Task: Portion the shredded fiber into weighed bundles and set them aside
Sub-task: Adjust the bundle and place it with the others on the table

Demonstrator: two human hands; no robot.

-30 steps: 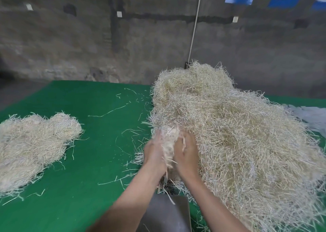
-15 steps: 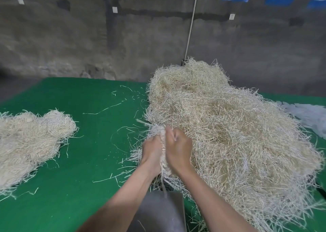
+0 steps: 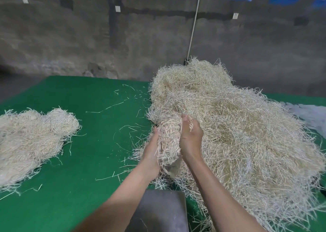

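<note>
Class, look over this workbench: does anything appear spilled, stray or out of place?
Loose strands lie scattered across the green table between the big fiber heap and the smaller pile. Otherwise nothing stands out.

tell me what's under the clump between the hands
The near fringe of the big pile on the green table; a grey plate lies nearer. The clump, left hand and right hand hide the spot beneath.
</note>
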